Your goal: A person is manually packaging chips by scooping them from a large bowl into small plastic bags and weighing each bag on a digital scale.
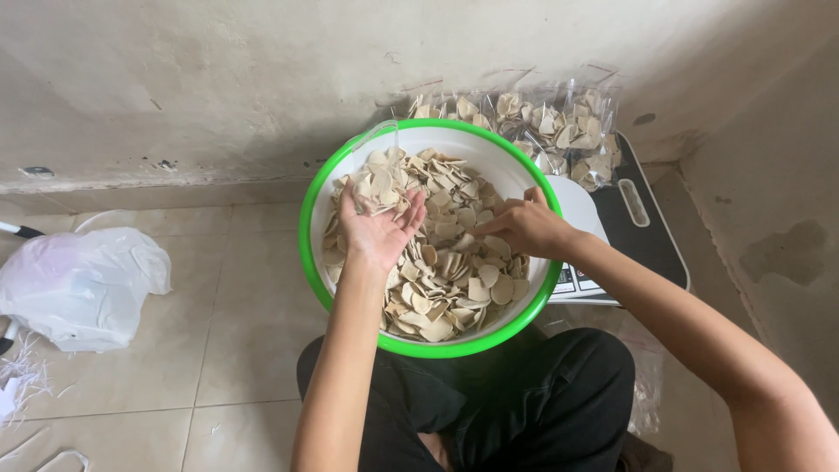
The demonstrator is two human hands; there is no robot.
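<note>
I watched both hands working inside the bowl (325, 188), a white basin with a green rim that sat on the floor tiles between the person's knees and the wall. The chips (450, 271), pale curved crackers, filled it and lay directly under and between the hands. The left hand (377, 229) was palm up, fingers loosely cupped around a small heap of chips, at the far left side of the pile, with the mouth of a clear bag (377, 138) standing just beyond its fingertips at the rim. The right hand (523, 225) lay palm down on the right side, fingers curled into the chips, though I could not tell how many it gripped. The left hand was nearer the bag. Filled bags (559, 131) lay on the scale (642, 232) just right of the bowl, closer to the right hand.
</note>
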